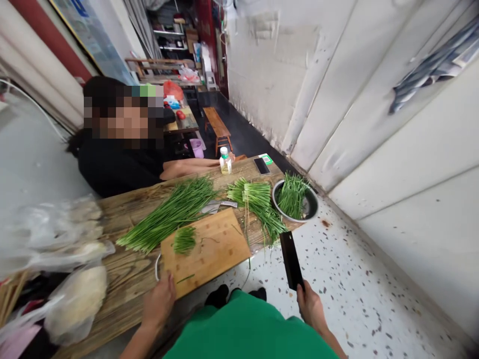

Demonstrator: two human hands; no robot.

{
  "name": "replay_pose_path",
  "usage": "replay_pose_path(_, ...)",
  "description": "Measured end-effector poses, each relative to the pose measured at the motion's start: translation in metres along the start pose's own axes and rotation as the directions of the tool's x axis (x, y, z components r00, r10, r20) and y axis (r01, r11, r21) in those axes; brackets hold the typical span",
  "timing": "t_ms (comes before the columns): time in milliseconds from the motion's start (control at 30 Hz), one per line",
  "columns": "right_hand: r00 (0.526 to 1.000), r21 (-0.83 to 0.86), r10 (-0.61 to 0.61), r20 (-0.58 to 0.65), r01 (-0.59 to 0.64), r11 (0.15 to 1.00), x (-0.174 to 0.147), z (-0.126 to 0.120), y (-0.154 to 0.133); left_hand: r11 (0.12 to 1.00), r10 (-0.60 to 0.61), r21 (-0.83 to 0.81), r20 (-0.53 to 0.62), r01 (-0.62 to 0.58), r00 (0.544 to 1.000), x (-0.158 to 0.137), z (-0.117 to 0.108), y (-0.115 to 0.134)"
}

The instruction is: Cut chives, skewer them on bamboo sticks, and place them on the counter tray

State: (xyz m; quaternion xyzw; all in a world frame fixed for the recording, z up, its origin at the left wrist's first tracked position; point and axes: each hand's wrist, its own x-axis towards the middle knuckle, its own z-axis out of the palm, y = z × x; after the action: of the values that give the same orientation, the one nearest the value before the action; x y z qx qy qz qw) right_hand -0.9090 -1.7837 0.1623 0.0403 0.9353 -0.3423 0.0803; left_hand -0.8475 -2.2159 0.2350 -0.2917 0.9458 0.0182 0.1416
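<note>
My right hand (311,305) is wrapped round the handle of a cleaver (291,259), whose dark blade points up and away over the floor, off the table's right side. At the near left corner of a wooden cutting board (213,249), my left hand (159,300) is closed on the board's edge. A short cut bunch of green chives (184,240) lies on the board, with a few loose bits. Behind it rests a long pile of chives (170,214) beside a knife (228,203). More bundled chives (252,194) lie to the right, near a metal bowl (315,209) holding greens.
A small bottle (225,162) and a phone (262,166) stand along the far edge of the wooden table (123,284). Plastic bags (77,304) crowd its left end. Across the table sits a person (116,167) in black. A wooden bench (216,122) stands farther back.
</note>
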Motion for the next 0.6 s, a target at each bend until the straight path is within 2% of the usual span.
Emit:
replay_pose_path(100,1.000,0.056,0.025,-0.013,-0.024,0.998,0.000,-0.001,0.007,0.996,0.045,0.078,-0.193,-0.030,0.980,0.015,-0.040,0.021)
replay_pose_path(167,0.999,0.086,0.043,-0.021,-0.041,0.995,-0.001,-0.002,0.012,0.997,0.071,0.039,-0.265,-0.063,0.962,0.027,-0.064,0.038)
replay_pose_path(267,0.996,0.130,0.077,-0.053,-0.069,0.989,-0.005,-0.003,0.022,0.979,0.124,-0.110,-0.356,-0.174,0.926,0.043,-0.093,0.071)
replay_pose_path(333,0.991,0.152,0.101,-0.082,-0.088,0.984,-0.008,-0.004,0.029,0.926,0.173,-0.246,-0.399,-0.287,0.901,0.052,-0.108,0.101)
replay_pose_path(467,0.966,0.175,0.179,-0.186,-0.146,0.974,-0.014,-0.008,0.044,0.744,0.306,-0.437,-0.449,-0.505,0.839,0.074,-0.125,0.171)
replay_pose_path(533,0.949,0.184,0.219,-0.225,-0.180,0.966,-0.017,-0.010,0.053,0.660,0.343,-0.490,-0.478,-0.570,0.808,0.090,-0.125,0.208)
replay_pose_path(600,0.937,0.177,0.244,-0.250,-0.203,0.963,-0.020,-0.012,0.062,0.595,0.361,-0.542,-0.480,-0.594,0.800,0.110,-0.119,0.243)
